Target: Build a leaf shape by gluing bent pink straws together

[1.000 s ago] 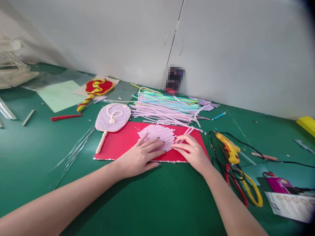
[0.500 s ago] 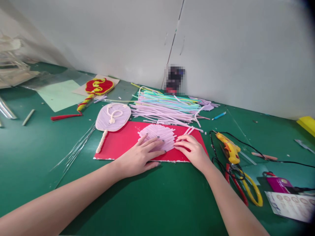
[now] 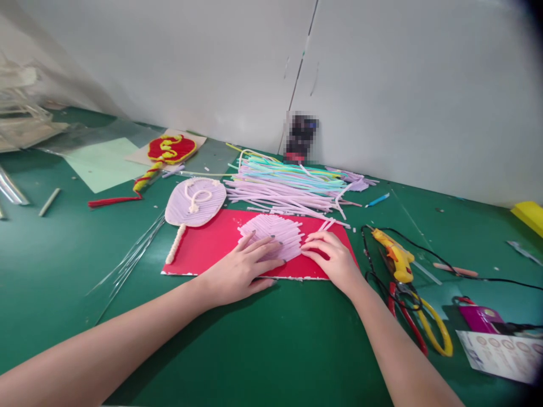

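A lilac panel of pipe cleaners point(image 3: 271, 229) laid side by side rests on a red board point(image 3: 203, 249). Across its lower left part my left hand point(image 3: 246, 263) lies flat, fingers spread over the strips. My right hand point(image 3: 328, 257) is at the panel's right edge, fingers bent and close together around the strip ends; whatever is between its fingertips is too small to make out. Short loose lilac pieces point(image 3: 326, 225) lie just beyond that hand. A finished lilac fan point(image 3: 199, 198) with a cream twisted handle overlaps the board's upper left corner.
Behind the board lies a pile of lilac and mint pipe cleaners point(image 3: 288, 189). A yellow glue gun point(image 3: 396, 257), its cord and pliers point(image 3: 413, 322) are on the right. A red and yellow fan point(image 3: 172, 150) and thin wires point(image 3: 131, 263) lie left. A wall point(image 3: 190, 68) closes the back.
My right hand has shifted very slightly to the right at the panel's edge. The left hand and the panel look the same.
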A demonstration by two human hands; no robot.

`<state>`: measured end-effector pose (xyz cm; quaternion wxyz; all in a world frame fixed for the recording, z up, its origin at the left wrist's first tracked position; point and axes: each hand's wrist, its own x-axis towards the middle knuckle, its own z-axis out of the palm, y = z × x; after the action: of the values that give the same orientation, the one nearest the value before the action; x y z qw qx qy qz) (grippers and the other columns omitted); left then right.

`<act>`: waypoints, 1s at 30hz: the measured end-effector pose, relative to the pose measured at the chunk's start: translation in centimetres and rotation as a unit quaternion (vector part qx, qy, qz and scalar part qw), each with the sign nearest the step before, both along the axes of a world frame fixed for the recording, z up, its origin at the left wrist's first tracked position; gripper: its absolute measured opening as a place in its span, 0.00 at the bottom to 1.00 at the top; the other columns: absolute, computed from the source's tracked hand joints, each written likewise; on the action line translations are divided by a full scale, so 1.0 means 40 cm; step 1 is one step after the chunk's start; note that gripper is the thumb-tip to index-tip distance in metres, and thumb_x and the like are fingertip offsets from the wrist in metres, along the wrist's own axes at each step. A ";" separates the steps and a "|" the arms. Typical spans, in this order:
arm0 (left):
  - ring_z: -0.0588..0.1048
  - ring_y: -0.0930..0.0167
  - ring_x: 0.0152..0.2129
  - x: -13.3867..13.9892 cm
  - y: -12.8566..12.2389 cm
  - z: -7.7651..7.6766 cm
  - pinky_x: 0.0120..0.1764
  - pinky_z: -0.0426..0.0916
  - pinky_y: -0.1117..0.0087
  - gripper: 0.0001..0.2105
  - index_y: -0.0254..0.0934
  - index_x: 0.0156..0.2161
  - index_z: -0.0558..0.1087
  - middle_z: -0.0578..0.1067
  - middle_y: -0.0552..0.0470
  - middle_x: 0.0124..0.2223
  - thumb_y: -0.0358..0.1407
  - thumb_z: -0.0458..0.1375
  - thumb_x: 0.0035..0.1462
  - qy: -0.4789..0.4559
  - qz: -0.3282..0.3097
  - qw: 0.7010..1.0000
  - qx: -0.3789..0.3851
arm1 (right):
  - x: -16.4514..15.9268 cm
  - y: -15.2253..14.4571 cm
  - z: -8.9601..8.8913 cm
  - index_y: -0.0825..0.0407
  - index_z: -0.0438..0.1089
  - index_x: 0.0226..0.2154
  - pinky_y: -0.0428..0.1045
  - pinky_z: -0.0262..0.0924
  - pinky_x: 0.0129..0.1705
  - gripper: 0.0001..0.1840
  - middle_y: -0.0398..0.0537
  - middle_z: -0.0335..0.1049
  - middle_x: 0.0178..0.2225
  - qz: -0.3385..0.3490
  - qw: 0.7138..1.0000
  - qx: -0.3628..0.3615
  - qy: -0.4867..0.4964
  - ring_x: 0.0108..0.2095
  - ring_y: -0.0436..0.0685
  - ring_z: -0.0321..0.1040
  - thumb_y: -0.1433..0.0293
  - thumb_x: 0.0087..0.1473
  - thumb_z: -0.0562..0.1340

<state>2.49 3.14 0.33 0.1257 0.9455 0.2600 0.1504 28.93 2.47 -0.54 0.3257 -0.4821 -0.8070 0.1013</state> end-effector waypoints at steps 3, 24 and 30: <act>0.57 0.60 0.61 -0.001 0.001 -0.002 0.62 0.42 0.47 0.18 0.43 0.57 0.66 0.60 0.46 0.63 0.40 0.51 0.62 0.008 -0.002 1.000 0.006 | -0.003 -0.001 0.001 0.48 0.74 0.33 0.54 0.63 0.48 0.06 0.48 0.69 0.38 0.001 1.000 -0.002 0.002 0.42 0.56 0.67 0.68 0.57 0.60; 0.57 0.64 0.61 0.004 0.000 0.006 0.63 0.36 0.53 0.24 0.39 0.63 0.55 0.62 0.46 0.63 0.41 0.49 0.64 0.001 -0.051 0.998 -0.037 | -0.022 0.001 0.004 0.48 0.74 0.34 0.54 0.63 0.46 0.07 0.48 0.70 0.36 0.020 1.000 -0.002 0.001 0.41 0.56 0.67 0.69 0.57 0.59; 0.57 0.65 0.61 0.003 0.000 0.006 0.63 0.36 0.53 0.24 0.39 0.63 0.56 0.62 0.46 0.62 0.41 0.49 0.64 0.003 -0.054 0.998 -0.026 | -0.015 0.003 0.009 0.49 0.74 0.33 0.52 0.63 0.45 0.07 0.48 0.70 0.35 0.011 1.000 0.017 -0.004 0.40 0.55 0.67 0.69 0.58 0.59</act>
<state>2.62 3.16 0.56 0.1580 0.9548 0.2130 0.1341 28.33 2.60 -0.17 0.3296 -0.4677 -0.8153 0.0890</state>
